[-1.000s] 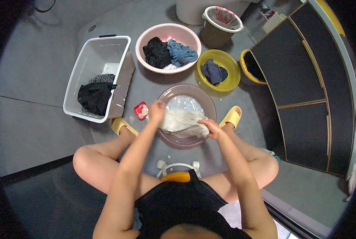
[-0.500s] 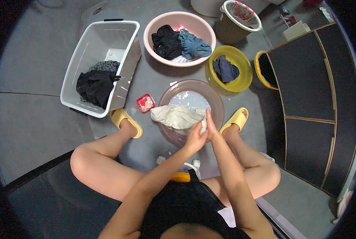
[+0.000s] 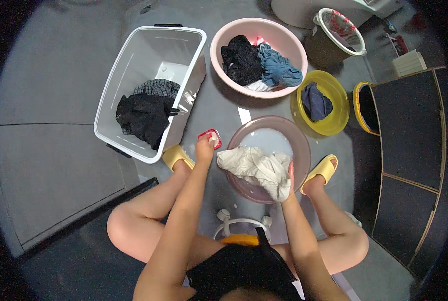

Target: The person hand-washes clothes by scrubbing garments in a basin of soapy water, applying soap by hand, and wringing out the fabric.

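My left hand (image 3: 204,149) reaches down to a small red soap dish (image 3: 202,134) on the floor, its fingers curled onto a pale bar of soap (image 3: 213,140). Whether the soap is lifted off the dish I cannot tell. A wet white cloth garment (image 3: 254,165) drapes over the near part of a mauve basin (image 3: 304,168), one end at the left rim. Its right end is in my right hand (image 3: 290,183), with fingers partly hidden behind the fabric. Cloudy, sudsy water (image 3: 269,139) shows behind the cloth.
A clear bin (image 3: 151,35) with dark clothes stands at the left. Beyond the basin are a pink tub (image 3: 256,25) of clothes, a yellow basin (image 3: 339,110) holding navy cloth, and a lined waste bin (image 3: 329,47). Dark cabinets (image 3: 409,125) line the right. Yellow slippers (image 3: 321,173) flank the basin.
My left hand has left the cloth and moved left to the soap dish. The cloth, pressed between both hands before, now hangs from my right hand alone. The view has shifted.
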`<state>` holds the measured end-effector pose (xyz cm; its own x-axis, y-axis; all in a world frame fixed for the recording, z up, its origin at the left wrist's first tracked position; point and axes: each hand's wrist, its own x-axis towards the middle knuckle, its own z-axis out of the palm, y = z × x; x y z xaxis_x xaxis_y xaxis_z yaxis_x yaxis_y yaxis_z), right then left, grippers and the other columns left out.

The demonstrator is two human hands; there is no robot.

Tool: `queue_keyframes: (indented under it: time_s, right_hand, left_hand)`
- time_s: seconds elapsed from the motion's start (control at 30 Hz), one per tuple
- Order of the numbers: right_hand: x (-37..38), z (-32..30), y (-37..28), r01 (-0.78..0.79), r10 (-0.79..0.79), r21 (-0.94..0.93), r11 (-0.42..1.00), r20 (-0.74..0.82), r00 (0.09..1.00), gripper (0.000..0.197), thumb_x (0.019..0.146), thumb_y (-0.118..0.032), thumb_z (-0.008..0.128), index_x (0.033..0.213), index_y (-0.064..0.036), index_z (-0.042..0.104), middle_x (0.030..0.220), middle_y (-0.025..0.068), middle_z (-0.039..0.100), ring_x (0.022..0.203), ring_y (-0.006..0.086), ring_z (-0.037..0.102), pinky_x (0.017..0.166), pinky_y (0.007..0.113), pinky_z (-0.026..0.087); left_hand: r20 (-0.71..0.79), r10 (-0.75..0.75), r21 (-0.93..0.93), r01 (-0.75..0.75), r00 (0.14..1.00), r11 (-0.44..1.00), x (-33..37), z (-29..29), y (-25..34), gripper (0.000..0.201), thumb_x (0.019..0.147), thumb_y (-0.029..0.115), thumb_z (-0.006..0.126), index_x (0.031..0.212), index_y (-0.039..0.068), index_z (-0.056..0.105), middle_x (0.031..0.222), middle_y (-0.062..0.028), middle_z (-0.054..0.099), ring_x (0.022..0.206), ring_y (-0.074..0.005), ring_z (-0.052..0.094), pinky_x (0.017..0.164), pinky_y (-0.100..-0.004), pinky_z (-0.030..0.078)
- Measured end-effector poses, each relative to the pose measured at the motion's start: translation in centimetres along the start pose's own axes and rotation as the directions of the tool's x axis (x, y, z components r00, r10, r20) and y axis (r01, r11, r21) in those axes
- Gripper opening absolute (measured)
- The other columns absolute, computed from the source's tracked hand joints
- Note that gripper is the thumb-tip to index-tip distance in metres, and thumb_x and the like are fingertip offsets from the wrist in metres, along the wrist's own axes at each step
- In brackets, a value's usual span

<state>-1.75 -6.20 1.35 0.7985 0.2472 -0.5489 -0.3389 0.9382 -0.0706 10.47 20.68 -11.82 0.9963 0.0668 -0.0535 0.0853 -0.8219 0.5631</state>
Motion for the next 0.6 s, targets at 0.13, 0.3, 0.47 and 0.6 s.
queue_keyframes:
  time_s: [0.13, 0.3, 0.47, 0.6]
  right_hand:
    - [-0.6, -0.1, -0.6, 0.035, -0.034, 0.014, 0.999, -0.052, 0.998, 0.074, 0.082, -0.058, 0.034, 0.128, -0.0004, 0.032, 0.128, 0.0167, 0.039, 0.115, 0.0311, 0.042, 0.097, 0.043, 0.033]
    - [-0.3, -0.3, -0.7, 0.030, -0.028, 0.030, 0.999, -0.083, 0.996, 0.075, 0.081, -0.059, 0.035, 0.128, -0.0002, 0.031, 0.128, 0.0175, 0.039, 0.115, 0.0313, 0.042, 0.097, 0.042, 0.033]
    - [-0.4, 0.7, -0.6, 0.033, -0.029, 0.051, 0.998, -0.077, 0.997, 0.076, 0.081, -0.059, 0.035, 0.128, -0.0001, 0.031, 0.127, 0.0178, 0.039, 0.114, 0.0312, 0.042, 0.097, 0.041, 0.033]
    - [-0.7, 1.2, -0.4, 0.026, -0.024, 0.045, 0.999, -0.060, 0.998, 0.073, 0.081, -0.059, 0.036, 0.127, -0.0020, 0.033, 0.126, 0.0155, 0.041, 0.113, 0.0302, 0.044, 0.096, 0.041, 0.034]
  left_hand:
    - [0.275, -0.186, 0.297, 0.100, 0.943, 0.949, 1.3, 2.4, 1.5, 0.048, 0.064, 0.023, 0.070, 0.102, 0.004, 0.048, 0.102, -0.0144, 0.053, 0.101, -0.0282, 0.049, 0.083, -0.0358, 0.042]
    - [0.219, -0.223, 0.329, 0.143, 0.950, 0.933, 1.5, 3.9, 0.5, 0.047, 0.063, 0.020, 0.070, 0.103, 0.003, 0.051, 0.100, -0.0174, 0.055, 0.092, -0.0324, 0.054, 0.078, -0.0389, 0.045]
    - [0.265, -0.297, 0.123, 0.273, 0.917, 0.954, 1.1, 3.8, -0.3, 0.037, 0.060, 0.021, 0.072, 0.091, 0.006, 0.059, 0.089, -0.0152, 0.061, 0.081, -0.0270, 0.060, 0.072, -0.0382, 0.047]
    - [0.272, -0.369, -0.041, 0.394, 0.889, 0.918, 0.4, 2.0, -1.1, 0.030, 0.061, 0.020, 0.072, 0.087, 0.007, 0.062, 0.089, -0.0146, 0.062, 0.078, -0.0243, 0.060, 0.071, -0.0343, 0.047]
